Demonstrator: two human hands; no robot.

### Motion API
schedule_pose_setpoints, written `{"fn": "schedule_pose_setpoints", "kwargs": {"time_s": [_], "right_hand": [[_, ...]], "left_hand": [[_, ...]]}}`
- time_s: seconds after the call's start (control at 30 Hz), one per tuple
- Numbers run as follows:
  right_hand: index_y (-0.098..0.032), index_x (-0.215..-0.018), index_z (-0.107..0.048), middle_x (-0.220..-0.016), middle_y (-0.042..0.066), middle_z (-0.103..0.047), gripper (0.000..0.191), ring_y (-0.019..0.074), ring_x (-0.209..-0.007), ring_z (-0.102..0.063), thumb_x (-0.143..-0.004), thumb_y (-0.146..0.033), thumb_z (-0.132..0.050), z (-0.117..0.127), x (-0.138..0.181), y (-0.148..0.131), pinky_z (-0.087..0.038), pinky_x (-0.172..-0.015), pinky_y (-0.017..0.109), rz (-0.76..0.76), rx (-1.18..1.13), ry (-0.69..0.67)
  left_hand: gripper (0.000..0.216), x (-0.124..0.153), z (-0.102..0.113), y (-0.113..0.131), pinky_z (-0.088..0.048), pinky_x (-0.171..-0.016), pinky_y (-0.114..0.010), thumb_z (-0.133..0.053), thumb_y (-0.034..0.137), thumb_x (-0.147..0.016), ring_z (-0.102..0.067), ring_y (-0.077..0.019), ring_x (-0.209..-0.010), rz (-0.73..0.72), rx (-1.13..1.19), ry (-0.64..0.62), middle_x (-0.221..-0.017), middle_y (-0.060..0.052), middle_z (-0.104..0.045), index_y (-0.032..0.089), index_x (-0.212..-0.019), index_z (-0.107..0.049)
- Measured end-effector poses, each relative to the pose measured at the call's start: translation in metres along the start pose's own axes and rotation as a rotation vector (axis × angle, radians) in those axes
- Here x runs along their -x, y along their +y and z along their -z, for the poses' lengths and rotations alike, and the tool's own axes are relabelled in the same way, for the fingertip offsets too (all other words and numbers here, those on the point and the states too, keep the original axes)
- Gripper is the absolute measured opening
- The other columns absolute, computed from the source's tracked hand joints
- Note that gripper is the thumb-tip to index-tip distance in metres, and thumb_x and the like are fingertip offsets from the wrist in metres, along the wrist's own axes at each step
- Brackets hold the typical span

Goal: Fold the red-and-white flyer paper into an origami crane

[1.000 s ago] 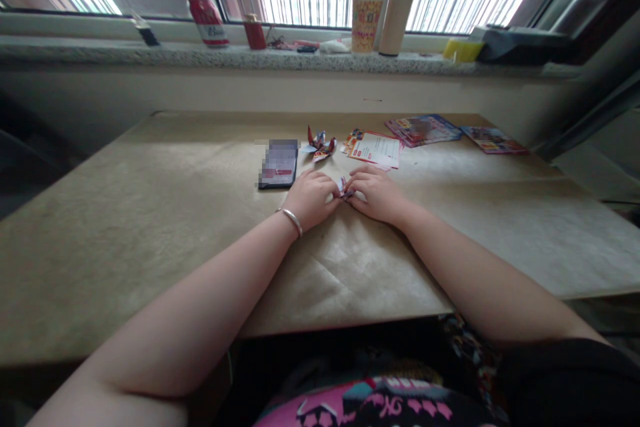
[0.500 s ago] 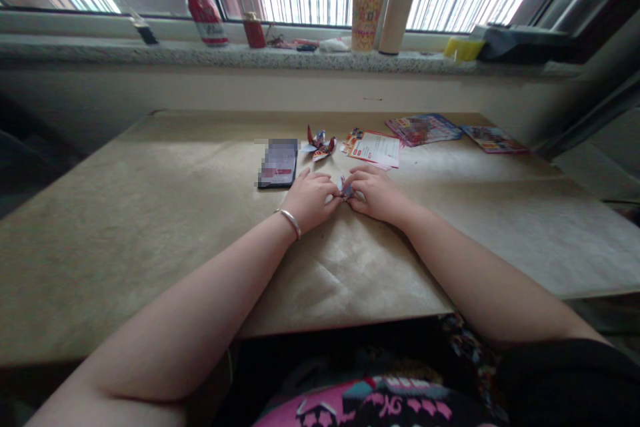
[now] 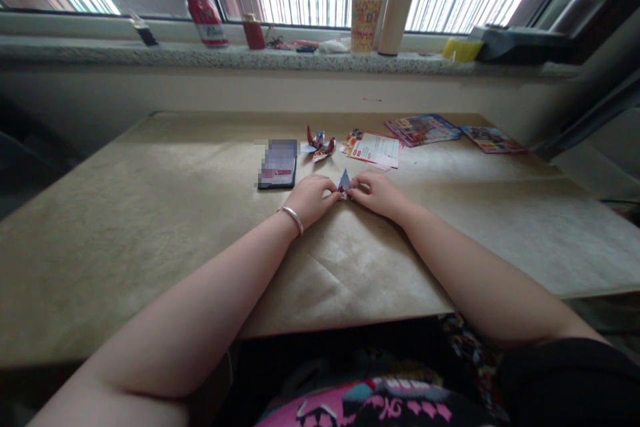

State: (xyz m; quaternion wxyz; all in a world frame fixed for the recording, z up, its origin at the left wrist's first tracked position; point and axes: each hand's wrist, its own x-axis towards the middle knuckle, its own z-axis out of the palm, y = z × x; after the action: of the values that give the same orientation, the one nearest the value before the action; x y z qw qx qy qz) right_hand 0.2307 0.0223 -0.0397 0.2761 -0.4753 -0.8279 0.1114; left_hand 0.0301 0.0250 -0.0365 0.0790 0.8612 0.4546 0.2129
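A small piece of folded paper [image 3: 345, 181], bluish-grey with a pointed top and a reddish patterned lower edge, is pinched between my hands just above the table. My left hand [image 3: 313, 199], with a silver bangle on the wrist, grips its left side between thumb and fingers. On the opposite side, my right hand [image 3: 376, 192] pinches the right edge. Its lower folds are partly hidden by my fingertips. Just beyond lie folded paper figures [image 3: 321, 145] with red, white and blue printing. A phone [image 3: 279, 163] rests left of them.
Printed paper sheets [image 3: 374, 148] lie right of the figures, with colourful leaflets [image 3: 423, 129] and another leaflet [image 3: 493, 139] farther right. On the windowsill [image 3: 300, 61] stand a red can [image 3: 207, 21], a patterned cup [image 3: 365, 21] and a wooden-looking cylinder [image 3: 395, 7].
My fingers have drawn back to the sides of the folded paper, and its pointed bluish-grey top now shows between them. The things on the table stay where they were.
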Motion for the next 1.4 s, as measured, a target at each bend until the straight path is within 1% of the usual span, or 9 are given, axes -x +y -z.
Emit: {"fn": "schedule_pose_setpoints", "kwargs": {"time_s": [0.17,0.27,0.37,0.63,0.8,0.93,1.1,1.23,1.4], "right_hand": [[-0.017,-0.071,-0.067,-0.08,0.006,-0.071,0.01,0.0178,-0.078,-0.06,-0.078,-0.023,-0.062,-0.002,-0.001,-0.006,-0.042,-0.072,0.028,-0.082,0.003,0.016],[-0.017,-0.071,-0.067,-0.079,0.006,-0.07,0.01,0.0174,-0.076,-0.059,-0.077,-0.022,-0.062,-0.004,-0.003,-0.007,-0.041,-0.07,0.028,-0.105,0.011,0.02],[-0.017,-0.07,-0.068,-0.078,0.006,-0.07,0.01,0.0178,-0.076,-0.058,-0.076,-0.023,-0.063,-0.006,-0.004,-0.005,-0.04,-0.069,0.028,-0.108,0.029,0.023],[-0.019,-0.07,-0.07,-0.079,0.005,-0.071,0.01,0.0175,-0.076,-0.059,-0.076,-0.027,-0.067,-0.009,-0.005,0.0,-0.04,-0.071,0.028,-0.108,0.037,0.038],[-0.018,-0.071,-0.07,-0.076,0.004,-0.069,0.01,0.0154,-0.072,-0.057,-0.078,-0.025,-0.066,-0.009,-0.004,0.001,-0.039,-0.067,0.027,-0.111,-0.009,0.034],[-0.019,-0.073,-0.071,-0.076,0.003,-0.069,0.009,0.0159,-0.073,-0.057,-0.079,-0.025,-0.066,-0.009,-0.004,0.001,-0.039,-0.067,0.027,-0.118,-0.018,0.045],[-0.018,-0.074,-0.069,-0.077,0.004,-0.069,0.007,0.016,-0.073,-0.058,-0.077,-0.025,-0.069,-0.01,-0.004,0.0,-0.041,-0.067,0.027,-0.155,-0.05,0.052],[-0.019,-0.074,-0.068,-0.077,0.003,-0.068,0.008,0.0157,-0.072,-0.057,-0.077,-0.026,-0.069,-0.012,-0.005,0.002,-0.041,-0.066,0.027,-0.141,-0.043,0.062],[-0.019,-0.074,-0.067,-0.079,0.004,-0.069,0.01,0.0168,-0.075,-0.06,-0.079,-0.028,-0.069,-0.011,-0.004,0.002,-0.044,-0.069,0.029,-0.132,-0.076,0.068]], "left_hand": [[0.02,-0.001,-0.001,0.004,-0.049,-0.091,-0.037,-0.061,0.035,-0.084,-0.064,-0.0235,-0.095,0.079,-0.021,-0.011,-0.091,-0.006,-0.072,0.019,-0.081,-0.073],[0.021,-0.001,0.0,0.01,-0.047,-0.091,-0.04,-0.062,0.036,-0.083,-0.061,-0.027,-0.101,0.175,-0.07,-0.014,-0.087,-0.007,-0.072,0.021,-0.082,-0.075],[0.018,0.0,0.0,0.016,-0.045,-0.091,-0.042,-0.062,0.034,-0.082,-0.058,-0.029,-0.106,0.209,-0.102,0.015,-0.089,-0.007,-0.072,0.021,-0.082,-0.075],[0.017,0.0,-0.001,0.015,-0.043,-0.093,-0.039,-0.062,0.033,-0.081,-0.056,-0.0284,-0.104,0.216,-0.053,0.018,-0.087,-0.007,-0.072,0.02,-0.079,-0.073],[0.014,-0.001,-0.006,0.01,-0.039,-0.099,-0.04,-0.062,0.03,-0.08,-0.057,-0.0254,-0.101,0.167,-0.006,0.035,-0.096,-0.006,-0.072,0.018,-0.079,-0.07],[0.014,0.0,-0.006,0.009,-0.041,-0.097,-0.041,-0.063,0.032,-0.08,-0.055,-0.0274,-0.102,0.179,0.015,0.041,-0.093,-0.005,-0.072,0.019,-0.079,-0.068],[0.021,0.001,-0.004,0.011,-0.045,-0.091,-0.04,-0.065,0.034,-0.078,-0.055,-0.0283,-0.103,0.223,0.067,0.084,-0.092,-0.005,-0.072,0.02,-0.094,-0.063],[0.029,0.002,-0.005,0.012,-0.045,-0.091,-0.041,-0.064,0.028,-0.078,-0.055,-0.0282,-0.104,0.184,0.078,0.097,-0.091,-0.002,-0.074,0.023,-0.106,-0.059],[0.03,0.004,-0.004,0.015,-0.044,-0.094,-0.04,-0.061,0.025,-0.082,-0.055,-0.0272,-0.105,0.129,-0.009,0.07,-0.096,-0.003,-0.072,0.025,-0.111,-0.063]]}}
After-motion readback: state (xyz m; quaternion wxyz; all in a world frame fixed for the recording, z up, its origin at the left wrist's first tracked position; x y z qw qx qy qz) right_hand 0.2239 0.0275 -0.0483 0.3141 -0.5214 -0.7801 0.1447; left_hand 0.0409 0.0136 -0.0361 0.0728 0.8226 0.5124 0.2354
